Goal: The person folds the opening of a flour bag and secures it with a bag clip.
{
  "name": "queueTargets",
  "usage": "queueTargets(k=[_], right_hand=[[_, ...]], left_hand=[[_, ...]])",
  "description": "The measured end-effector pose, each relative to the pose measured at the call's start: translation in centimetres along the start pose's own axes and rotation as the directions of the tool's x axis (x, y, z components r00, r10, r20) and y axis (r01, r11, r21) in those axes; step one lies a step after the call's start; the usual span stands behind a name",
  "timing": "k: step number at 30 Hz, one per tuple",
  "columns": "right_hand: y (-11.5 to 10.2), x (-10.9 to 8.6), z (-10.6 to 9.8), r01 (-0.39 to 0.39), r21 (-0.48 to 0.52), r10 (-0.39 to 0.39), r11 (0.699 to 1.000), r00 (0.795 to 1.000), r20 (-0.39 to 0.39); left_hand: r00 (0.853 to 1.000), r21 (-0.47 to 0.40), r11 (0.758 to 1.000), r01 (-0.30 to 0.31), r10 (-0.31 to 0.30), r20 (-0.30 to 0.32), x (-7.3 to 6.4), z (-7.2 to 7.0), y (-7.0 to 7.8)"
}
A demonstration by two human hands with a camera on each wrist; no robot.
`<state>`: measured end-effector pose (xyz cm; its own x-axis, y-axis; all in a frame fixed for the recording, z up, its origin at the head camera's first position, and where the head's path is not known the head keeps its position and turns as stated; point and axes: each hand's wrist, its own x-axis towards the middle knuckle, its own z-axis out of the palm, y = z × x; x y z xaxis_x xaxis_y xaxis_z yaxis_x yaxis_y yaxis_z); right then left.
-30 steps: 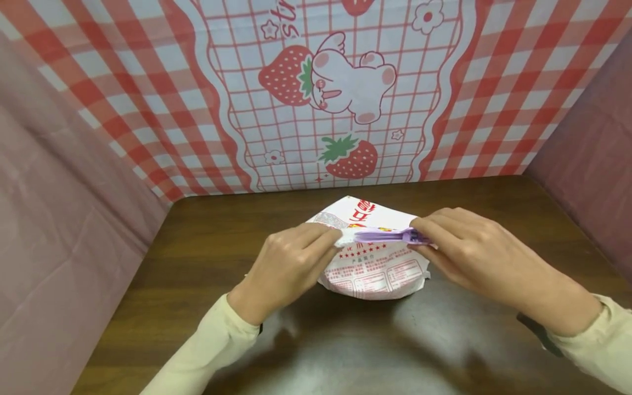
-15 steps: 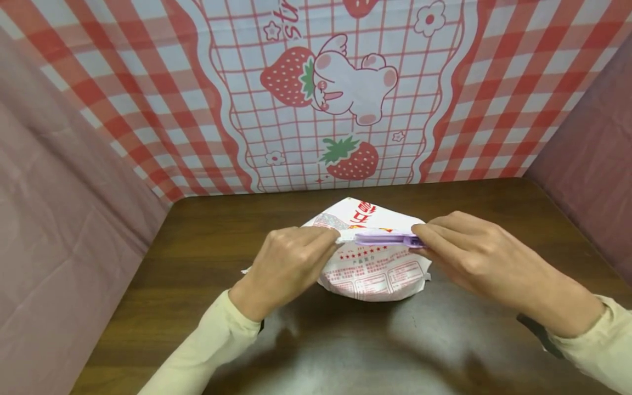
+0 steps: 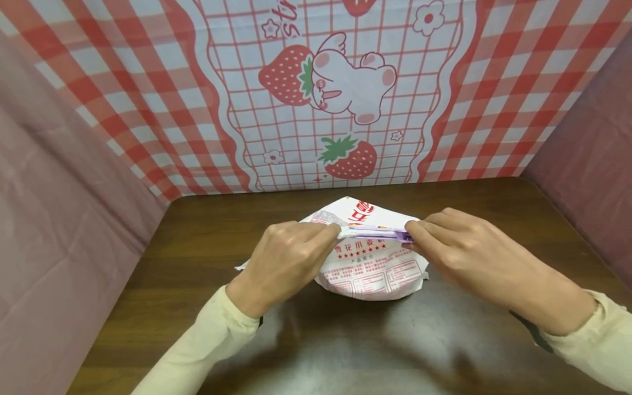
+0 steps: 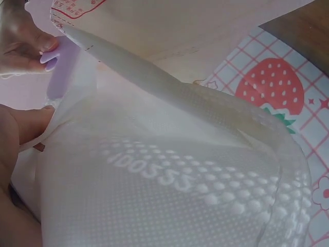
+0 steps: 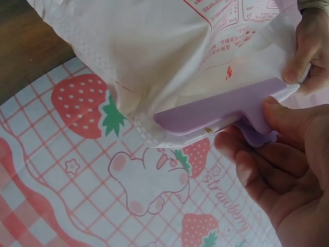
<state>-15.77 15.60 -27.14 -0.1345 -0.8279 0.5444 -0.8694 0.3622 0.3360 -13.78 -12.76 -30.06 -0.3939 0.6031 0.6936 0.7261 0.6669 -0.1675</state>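
Note:
A white bag (image 3: pixel 372 269) with red print stands upright on the table, its top edge drawn into a narrow fold. My left hand (image 3: pixel 288 258) pinches the left end of that fold. At the right end, my right hand (image 3: pixel 474 260) pinches the handle tabs of a purple bag clip (image 3: pixel 380 233). The right wrist view shows the clip's long bar (image 5: pixel 216 108) lying along the bag's top, the thumb (image 5: pixel 277 116) on one tab and fingers beneath. In the left wrist view, the bag's clear, dotted side (image 4: pixel 169 180) hides most of the clip.
The brown wooden table (image 3: pixel 197 230) lies under the bag. Behind it hangs a red-and-white checked cloth (image 3: pixel 345 99) with strawberry prints. Pink cloth walls (image 3: pixel 64 219) close off the left and right sides.
The clip and my right hand have shifted slightly left along the bag's top. My left hand keeps its pinch on the fold. The bag stays about where it was.

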Motion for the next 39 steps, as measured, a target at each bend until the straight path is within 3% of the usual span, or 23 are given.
queueTargets(k=[8, 19, 30, 39], right_hand=[[-0.1, 0.4, 0.6, 0.033, -0.041, -0.035, 0.999, 0.999, -0.039], [-0.3, 0.0, 1.4, 0.007, 0.016, -0.006, 1.000, 0.999, -0.039], [-0.1, -1.1, 2.1, -0.152, 0.141, 0.163, 0.978, 0.984, -0.072], [0.4, -1.7, 2.7, -0.221, 0.232, 0.243, 0.947, 0.967, -0.074]], left_hand=[[1.000, -0.021, 1.000, -0.012, 0.011, -0.012, 0.1, -0.1, 0.0], [0.998, -0.042, 0.998, -0.055, 0.054, -0.032, 0.3, 0.3, 0.0], [1.000, -0.079, 0.997, -0.020, 0.020, 0.005, 0.1, 0.2, -0.2], [0.999, -0.123, 0.992, 0.040, -0.040, 0.005, 0.0, -0.2, -0.4]])
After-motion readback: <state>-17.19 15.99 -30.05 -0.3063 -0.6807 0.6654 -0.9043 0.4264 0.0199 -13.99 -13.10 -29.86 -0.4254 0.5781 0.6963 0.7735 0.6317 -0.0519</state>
